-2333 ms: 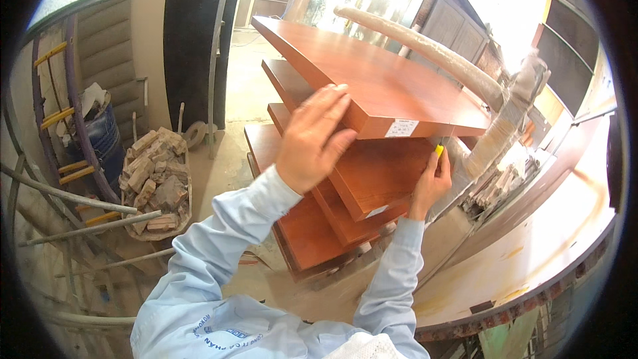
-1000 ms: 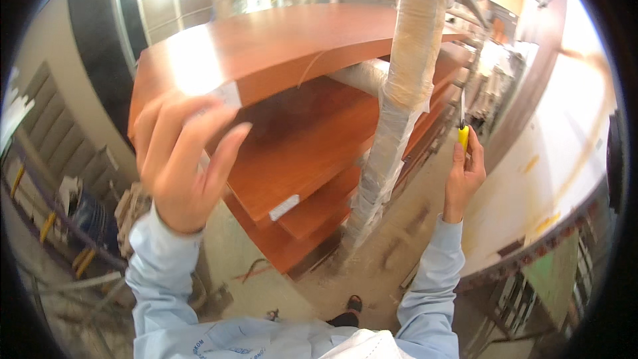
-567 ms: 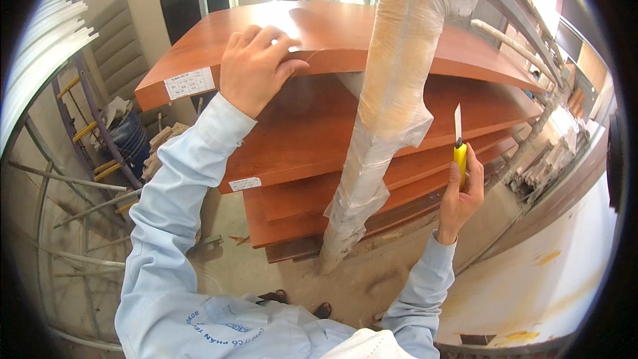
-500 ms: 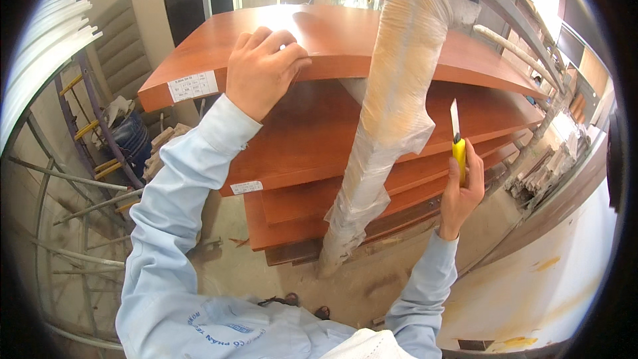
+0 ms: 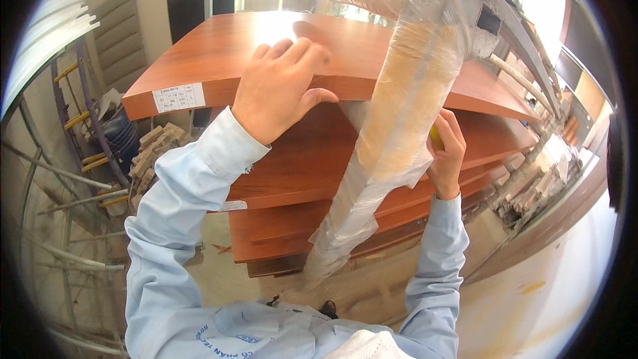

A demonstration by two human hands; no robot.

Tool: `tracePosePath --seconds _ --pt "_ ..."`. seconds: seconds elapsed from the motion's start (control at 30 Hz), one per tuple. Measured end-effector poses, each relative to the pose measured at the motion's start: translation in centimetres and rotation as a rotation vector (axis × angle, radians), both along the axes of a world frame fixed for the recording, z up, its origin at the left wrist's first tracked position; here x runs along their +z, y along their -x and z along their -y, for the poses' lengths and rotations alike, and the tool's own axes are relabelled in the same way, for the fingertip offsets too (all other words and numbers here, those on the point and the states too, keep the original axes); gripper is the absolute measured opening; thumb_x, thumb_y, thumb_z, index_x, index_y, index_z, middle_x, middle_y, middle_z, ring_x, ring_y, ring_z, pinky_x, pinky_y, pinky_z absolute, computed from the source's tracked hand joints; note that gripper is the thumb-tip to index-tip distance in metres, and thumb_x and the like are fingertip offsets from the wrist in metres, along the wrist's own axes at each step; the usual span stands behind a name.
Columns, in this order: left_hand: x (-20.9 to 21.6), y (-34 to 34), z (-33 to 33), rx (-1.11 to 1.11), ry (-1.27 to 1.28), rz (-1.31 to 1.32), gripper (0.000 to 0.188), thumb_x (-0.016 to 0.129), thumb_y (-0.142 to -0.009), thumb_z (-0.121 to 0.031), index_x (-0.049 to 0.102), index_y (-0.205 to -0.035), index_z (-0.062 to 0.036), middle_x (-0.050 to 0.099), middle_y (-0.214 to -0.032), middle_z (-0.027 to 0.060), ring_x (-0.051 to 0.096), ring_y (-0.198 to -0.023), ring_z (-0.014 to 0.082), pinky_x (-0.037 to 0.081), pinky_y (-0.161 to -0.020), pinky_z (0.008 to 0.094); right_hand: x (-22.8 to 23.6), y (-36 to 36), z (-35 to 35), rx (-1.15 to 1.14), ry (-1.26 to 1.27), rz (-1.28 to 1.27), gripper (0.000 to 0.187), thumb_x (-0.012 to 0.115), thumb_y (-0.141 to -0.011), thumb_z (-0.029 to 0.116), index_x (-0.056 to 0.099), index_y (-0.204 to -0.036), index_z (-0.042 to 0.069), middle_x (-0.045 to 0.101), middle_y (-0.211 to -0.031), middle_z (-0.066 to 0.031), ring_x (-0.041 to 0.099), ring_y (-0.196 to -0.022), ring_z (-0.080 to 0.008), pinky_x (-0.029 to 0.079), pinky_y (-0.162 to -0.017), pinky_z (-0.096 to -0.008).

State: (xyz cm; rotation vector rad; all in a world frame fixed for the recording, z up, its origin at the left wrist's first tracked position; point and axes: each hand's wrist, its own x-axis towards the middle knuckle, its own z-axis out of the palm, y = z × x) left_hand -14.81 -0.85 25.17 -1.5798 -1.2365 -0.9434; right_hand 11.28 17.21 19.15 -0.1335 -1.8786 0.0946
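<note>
1. Left hand point(image 5: 279, 90): laid flat, fingers spread wide, on the front edge of the top reddish-brown wooden panel point(image 5: 219, 60). It grips nothing.
2. Right hand point(image 5: 446, 153): curled shut around a yellow utility knife point(image 5: 435, 137), of which only a small yellow part shows. The blade is hidden behind the wrapped post.
3. Plastic-wrapped post point(image 5: 399, 126): runs from upper right to lower middle, tilted, in front of the panel stack. The right hand sits just beside its right side, touching the wrap.
4. Panel stack point(image 5: 299, 179): several reddish-brown boards lie one over another, fanned out of line. A white label point(image 5: 179, 97) sits on the top panel's front edge, left of the left hand.
5. Surroundings: a heap of wood offcuts point(image 5: 154, 153) lies on the floor at left, below the panels, near a blue drum point(image 5: 123, 138).
</note>
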Motion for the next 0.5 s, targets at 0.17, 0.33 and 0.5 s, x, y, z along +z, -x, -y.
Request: tracePosePath --seconds 0.17,0.33,0.5 --pt "1.1 -0.5 -1.1 0.048 -0.008 0.002 0.014 0.078 -0.083 -0.012 0.066 -0.087 -0.0067 0.065 -0.087 0.0053 0.062 -0.081 0.0257 0.048 -0.073 0.0383 1.1 0.1 -1.8 0.027 -0.172 -0.022 0.048 0.082 -0.077 -0.004 0.072 -0.123 0.003 0.071 -0.113 -0.0130 0.069 -0.100 -0.0279 0.056 -0.085 -0.0372" --pt "1.9 -2.0 -1.3 -0.104 0.067 0.287 0.007 0.073 -0.087 -0.004 0.067 -0.090 -0.0022 0.065 -0.085 0.0088 0.060 -0.071 0.0197 0.047 -0.066 0.0340 0.4 1.0 -2.8 0.102 -0.277 -0.037 0.044 0.083 -0.077 0.003 0.073 -0.120 0.007 0.071 -0.107 -0.0087 0.069 -0.091 -0.0264 0.059 -0.074 -0.0360" --pt "1.9 -2.1 -1.7 -0.174 0.116 0.369 0.018 0.073 -0.085 -0.005 0.071 -0.101 0.0028 0.074 -0.098 0.0125 0.069 -0.088 0.0239 0.052 -0.077 0.0337 -0.4 1.5 -3.5 0.174 -0.151 -0.042 0.043 0.083 -0.080 0.006 0.073 -0.122 0.008 0.071 -0.107 -0.0093 0.070 -0.092 -0.0258 0.060 -0.075 -0.0355"
